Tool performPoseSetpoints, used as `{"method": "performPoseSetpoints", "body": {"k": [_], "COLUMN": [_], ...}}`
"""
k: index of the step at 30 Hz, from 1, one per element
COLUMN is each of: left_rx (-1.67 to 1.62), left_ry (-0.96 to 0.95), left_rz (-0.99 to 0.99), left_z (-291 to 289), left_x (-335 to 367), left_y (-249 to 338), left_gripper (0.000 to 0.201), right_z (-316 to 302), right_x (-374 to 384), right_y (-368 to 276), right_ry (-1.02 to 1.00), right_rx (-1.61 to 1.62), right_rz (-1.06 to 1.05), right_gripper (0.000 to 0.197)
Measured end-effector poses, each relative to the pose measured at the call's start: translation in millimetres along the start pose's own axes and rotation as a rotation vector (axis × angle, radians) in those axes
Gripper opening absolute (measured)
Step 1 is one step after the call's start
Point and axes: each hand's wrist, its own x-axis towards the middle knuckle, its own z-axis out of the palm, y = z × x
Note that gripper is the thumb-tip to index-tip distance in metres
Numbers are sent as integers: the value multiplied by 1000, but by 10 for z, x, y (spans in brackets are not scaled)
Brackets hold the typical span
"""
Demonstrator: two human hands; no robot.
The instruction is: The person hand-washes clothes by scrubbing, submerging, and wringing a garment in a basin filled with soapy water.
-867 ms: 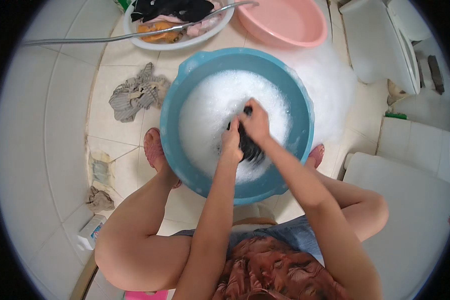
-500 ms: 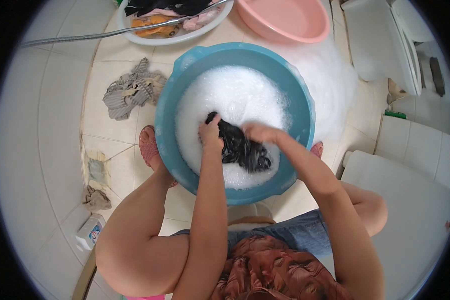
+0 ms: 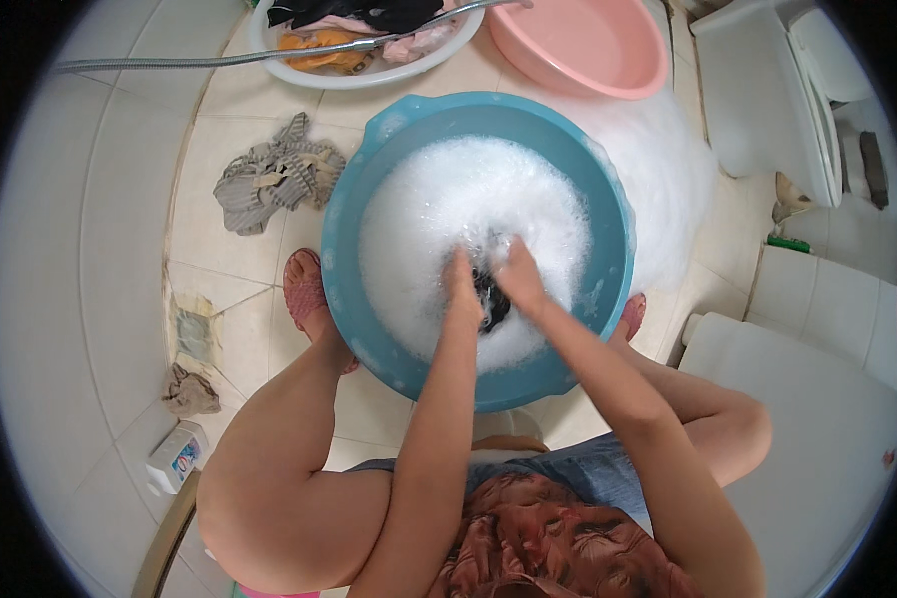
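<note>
A large blue basin [image 3: 613, 229] filled with white suds [image 3: 448, 189] stands on the floor between my feet. A wet black garment [image 3: 492, 307] lies low in the foam near the middle, mostly sunk, so its kind does not show. My left hand [image 3: 458, 279] grips it from the left side, fingertips partly covered by suds. Close on the other side, my right hand [image 3: 518, 275] is closed on the upper part of the cloth, slightly blurred, with foam about the fingers.
A grey striped garment [image 3: 274, 179] lies on the tiles left of the basin. Beyond are a white basin [image 3: 389, 75] of clothes, crossed by a metal shower hose [image 3: 219, 62], and a pink basin [image 3: 608, 80]. Foam [image 3: 673, 189] covers the floor at right. A white bottle [image 3: 177, 456] stands lower left.
My hands have come closer together over the basin's middle. The black garment, spread out on top of the foam before, has sunk into it and shows only in a small patch.
</note>
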Motion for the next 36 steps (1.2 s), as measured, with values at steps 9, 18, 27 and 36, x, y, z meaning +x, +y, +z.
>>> {"method": "performPoseSetpoints", "body": {"k": [9,18,27,36], "left_rx": [268,144,396,-456], "left_ry": [-106,-181,-313,-185], "left_rz": [205,66,339,145], "left_z": [371,317,220,-8], "left_x": [-393,-285,-567,-391], "left_y": [113,76,580,792], "left_gripper": [40,56,44,46], "right_z": [-190,-265,-810,-1146], "right_x": [61,162,199,372], "right_y": [-534,-520,-249,-88], "right_ry": [346,326,-297,-724], "right_rx": [82,-103,429,118], "right_rz": [95,12,-27,128], "right_gripper": [21,31,57,36]}}
